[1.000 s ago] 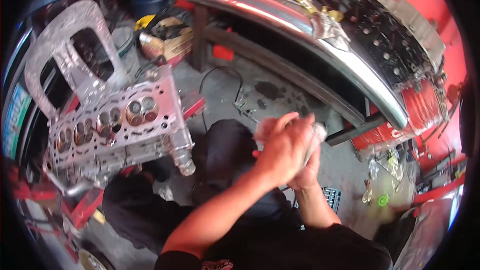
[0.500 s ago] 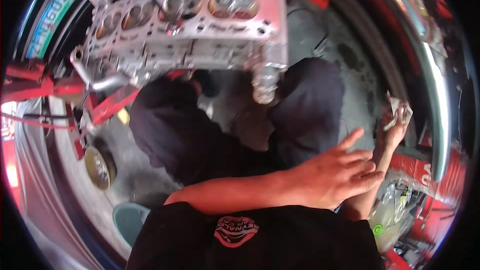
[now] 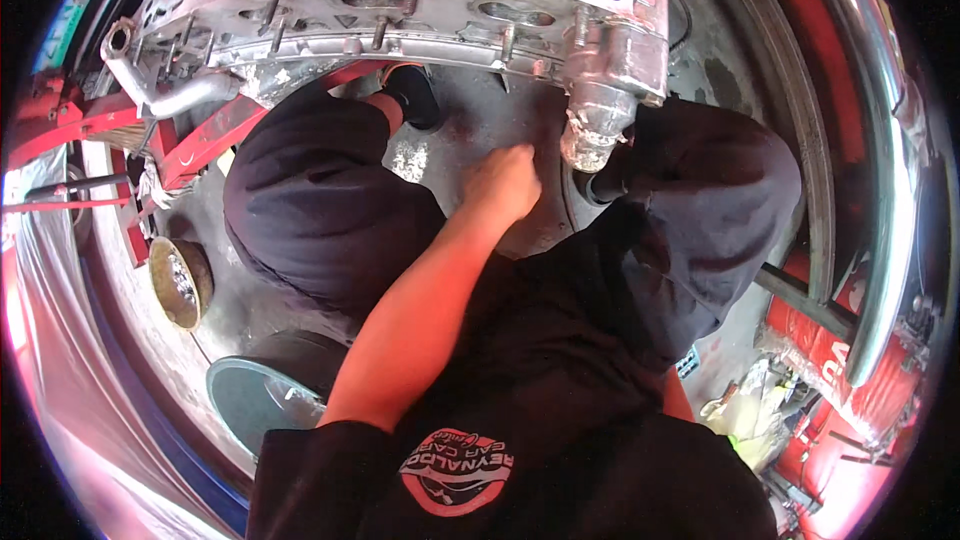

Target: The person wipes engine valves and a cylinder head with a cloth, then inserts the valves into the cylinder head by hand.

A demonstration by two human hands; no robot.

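Note:
My left hand [image 3: 503, 185] reaches forward between my knees, below the engine cylinder head [image 3: 440, 25]. Its fingers look curled in a fist; slightly blurred, they hide whatever they may hold. Of my right arm only a short piece of forearm [image 3: 677, 396] shows beside my right thigh, and the hand itself is out of sight. The cylinder head is bare grey metal with a row of studs along its near side. At its right end a stubby metal outlet [image 3: 598, 135] points down toward me, right of my left hand.
A red stand [image 3: 215, 140] and a bent metal pipe [image 3: 165, 90] are at the left. Below them sit a round bowl with small metal parts [image 3: 180, 285] and a grey-green tub [image 3: 240, 390]. A shiny curved bumper [image 3: 885, 240] runs down the right, near plastic bags [image 3: 750, 405].
My left hand has swung from the right side to between my knees, its fingers now curled. My right hand, which held a crumpled cloth, has left view. The cylinder head appears closer.

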